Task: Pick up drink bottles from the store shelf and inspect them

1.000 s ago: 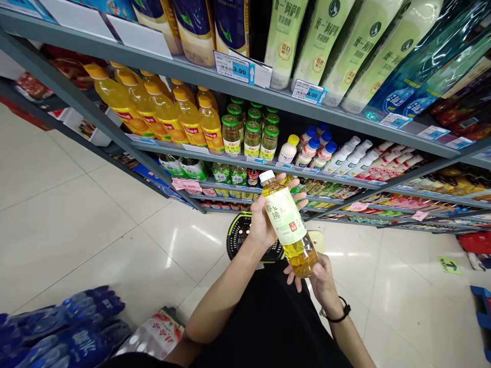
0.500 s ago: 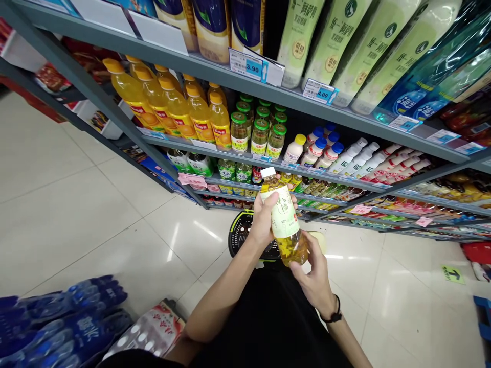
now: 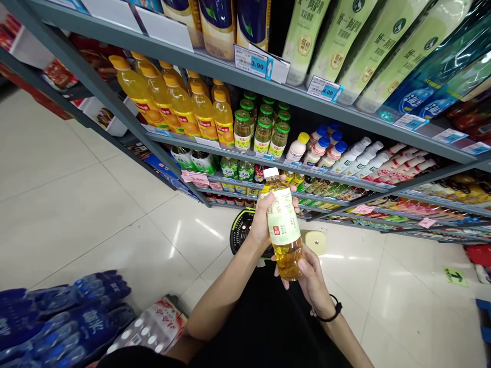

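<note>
A clear bottle of amber drink (image 3: 283,220), with a white cap and a pale green label, is tilted in front of me between both hands. My left hand (image 3: 264,217) is closed around its upper part, thumb across the label and fingertips showing on the far side. Around the base, my right hand (image 3: 310,276) grips the bottle with its thumb on the near side; some of its fingers are hidden behind the bottle. A black band circles my right wrist. Below the hands, a black shopping basket (image 3: 238,232) with a yellow-green rim is partly covered by my left arm.
Shelves (image 3: 215,148) ahead carry orange juice bottles (image 3: 178,107), green-lidded jars (image 3: 263,135) and milk drinks. Large green cartons or bottles (image 3: 341,51) stand above. On the floor are a pale yellow stool-like object (image 3: 316,242), blue-wrapped water packs (image 3: 69,317) and a shrink-wrapped pack (image 3: 149,327).
The bottle has been turned about its long axis, so another side of the label with a red square faces me. My right hand has shifted its hold at the base. The view moved slightly.
</note>
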### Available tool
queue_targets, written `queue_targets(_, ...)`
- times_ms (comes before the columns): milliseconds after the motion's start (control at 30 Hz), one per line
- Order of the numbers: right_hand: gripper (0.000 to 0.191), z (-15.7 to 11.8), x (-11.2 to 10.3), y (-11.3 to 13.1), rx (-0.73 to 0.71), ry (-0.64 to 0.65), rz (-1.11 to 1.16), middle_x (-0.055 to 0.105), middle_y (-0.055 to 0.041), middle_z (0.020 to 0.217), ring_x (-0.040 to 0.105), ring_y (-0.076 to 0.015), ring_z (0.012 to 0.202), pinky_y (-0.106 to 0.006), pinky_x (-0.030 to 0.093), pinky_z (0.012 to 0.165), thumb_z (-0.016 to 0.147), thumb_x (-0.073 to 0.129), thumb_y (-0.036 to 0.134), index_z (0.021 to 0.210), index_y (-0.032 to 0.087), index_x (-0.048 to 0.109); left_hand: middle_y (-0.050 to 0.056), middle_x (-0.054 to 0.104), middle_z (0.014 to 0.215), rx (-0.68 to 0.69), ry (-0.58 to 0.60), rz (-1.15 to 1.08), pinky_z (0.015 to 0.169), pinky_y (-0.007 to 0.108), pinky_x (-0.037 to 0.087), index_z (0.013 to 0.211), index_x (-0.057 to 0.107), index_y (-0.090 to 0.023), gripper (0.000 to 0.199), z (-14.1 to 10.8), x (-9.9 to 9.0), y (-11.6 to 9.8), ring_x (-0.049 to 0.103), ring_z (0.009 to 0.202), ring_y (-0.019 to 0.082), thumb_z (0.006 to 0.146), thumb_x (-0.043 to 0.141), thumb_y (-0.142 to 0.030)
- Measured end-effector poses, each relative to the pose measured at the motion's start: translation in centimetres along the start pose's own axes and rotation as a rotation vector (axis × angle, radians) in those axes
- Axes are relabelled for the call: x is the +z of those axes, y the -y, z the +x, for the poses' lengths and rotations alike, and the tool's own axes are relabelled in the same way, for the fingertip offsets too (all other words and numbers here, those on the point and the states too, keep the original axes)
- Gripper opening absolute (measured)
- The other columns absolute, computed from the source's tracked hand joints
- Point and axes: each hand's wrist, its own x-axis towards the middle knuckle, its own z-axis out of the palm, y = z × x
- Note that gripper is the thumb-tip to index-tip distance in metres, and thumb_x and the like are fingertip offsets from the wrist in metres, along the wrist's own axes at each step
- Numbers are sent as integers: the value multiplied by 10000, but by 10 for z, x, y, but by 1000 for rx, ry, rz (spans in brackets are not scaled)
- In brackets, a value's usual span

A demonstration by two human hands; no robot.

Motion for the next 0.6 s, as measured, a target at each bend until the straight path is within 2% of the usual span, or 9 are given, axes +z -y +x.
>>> queue_targets(67, 494, -1, -1, -3, -27, -54, -77, 755, -124, 1041, 744, -269, 777, -339, 578, 513, 967, 615, 614, 1243, 204, 633, 25, 711, 994, 9, -4, 11, 664, 244, 556, 1225, 669, -239, 556, 0, -1, 0, 627, 707, 127, 737, 822, -457)
queue_targets(133, 518, -1, -4, -6, -110, -152, -279, 726, -143, 1209, 744, -303, 997, -422, 653, 750, 986, 601, 587, 1341, 209, 600, 29, 721, 989, 19, -27, 45, 668, 254, 559, 1198, 671, -228, 533, 1, -3, 1, 640, 709, 134, 737, 829, -446)
queue_targets(200, 606, -1, -8, -8, -250, -258, -576, 651, -149, 1381, 660, -328, 1236, -499, 586, 1030, 941, 705, 515, 1441, 218, 535, 35, 737, 1001, 47, -72, 100, 677, 268, 564, 1181, 665, -224, 522, 2, -5, 4, 663, 721, 146, 733, 842, -427)
queue_targets(233, 697, 0, -10, -9, -319, -294, -718, 618, -154, 1430, 614, -337, 1308, -525, 532, 1110, 896, 770, 474, 1483, 220, 494, 38, 745, 1011, 69, -97, 129, 679, 273, 565, 1178, 661, -223, 521, 2, -6, 6, 674, 726, 152, 732, 850, -414)
queue_targets(300, 818, 2, -11, -10, -399, -329, -904, 613, -166, 1436, 598, -346, 1331, -546, 504, 1142, 829, 844, 416, 1517, 212, 451, 45, 757, 1028, 109, -137, 176, 676, 276, 562, 1183, 651, -222, 521, 2, -7, 9, 693, 731, 157, 737, 860, -391)
queue_targets(367, 807, 4, -12, -10, -401, -346, -939, 642, -165, 1403, 635, -338, 1284, -526, 546, 1097, 826, 844, 398, 1510, 207, 460, 45, 763, 1039, 121, -148, 196, 681, 275, 562, 1192, 643, -226, 516, 1, -8, 10, 705, 741, 159, 747, 860, -370)
queue_targets(467, 719, 2, -14, -9, -322, -340, -856, 668, -149, 1380, 664, -322, 1244, -500, 561, 1083, 847, 822, 382, 1470, 203, 511, 36, 758, 1033, 100, -125, 161, 695, 277, 574, 1167, 655, -225, 492, 0, -9, 9, 709, 763, 161, 745, 856, -382)
queue_targets(600, 653, -2, -18, -7, -222, -263, -703, 674, -129, 1376, 660, -305, 1249, -474, 555, 1092, 854, 814, 360, 1431, 209, 548, 48, 748, 1019, 65, -72, 111, 710, 282, 590, 1088, 679, -200, 442, 0, -10, 7, 714, 787, 173, 761, 831, -455)
